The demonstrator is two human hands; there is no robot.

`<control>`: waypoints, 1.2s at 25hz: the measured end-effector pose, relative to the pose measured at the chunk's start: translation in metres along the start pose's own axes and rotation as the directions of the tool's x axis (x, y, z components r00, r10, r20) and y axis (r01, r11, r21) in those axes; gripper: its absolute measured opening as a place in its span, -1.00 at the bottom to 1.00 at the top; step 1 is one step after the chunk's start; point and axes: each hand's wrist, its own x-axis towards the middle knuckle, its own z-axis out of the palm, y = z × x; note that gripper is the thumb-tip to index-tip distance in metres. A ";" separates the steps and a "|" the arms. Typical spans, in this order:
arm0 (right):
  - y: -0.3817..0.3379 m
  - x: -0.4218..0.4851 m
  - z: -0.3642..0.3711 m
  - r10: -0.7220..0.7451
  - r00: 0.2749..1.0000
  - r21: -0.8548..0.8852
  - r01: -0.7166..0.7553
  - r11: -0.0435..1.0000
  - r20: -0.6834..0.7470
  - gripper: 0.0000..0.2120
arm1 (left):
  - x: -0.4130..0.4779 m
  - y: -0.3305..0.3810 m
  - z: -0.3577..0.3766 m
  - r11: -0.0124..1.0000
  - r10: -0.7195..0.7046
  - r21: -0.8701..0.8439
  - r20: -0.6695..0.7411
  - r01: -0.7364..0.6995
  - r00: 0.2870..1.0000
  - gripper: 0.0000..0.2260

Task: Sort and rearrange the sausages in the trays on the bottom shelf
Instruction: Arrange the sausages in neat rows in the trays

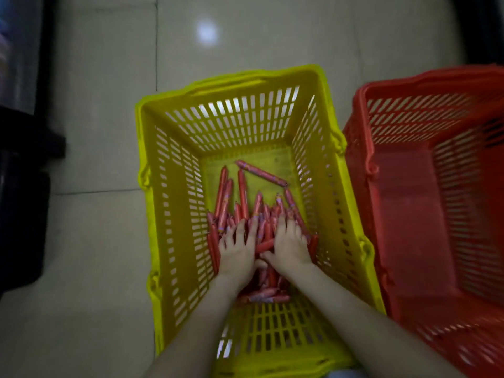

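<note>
A yellow slotted plastic basket point(174, 214) stands on the floor in front of me. Many red wrapped sausages point(242, 197) lie in a loose pile on its bottom, and one sausage point(260, 173) lies crosswise at the far end. Both my hands reach down into the basket. My left hand point(238, 249) lies palm down on the pile with its fingers spread. My right hand point(290, 245) lies beside it, also palm down with fingers spread over the sausages. The sausages under my palms are hidden.
A red slotted basket point(409, 200) stands right against the yellow one on the right, with nothing visible inside. Pale floor tiles point(103, 132) surround both. Dark shelving or furniture point(21, 186) runs along the left edge.
</note>
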 end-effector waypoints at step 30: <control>-0.015 -0.033 -0.104 -0.035 0.999 0.999 0.031 -0.031 -0.032 -0.87 | -0.049 0.028 -0.113 -0.200 0.062 -0.951 0.226 0.234 0.972 -0.81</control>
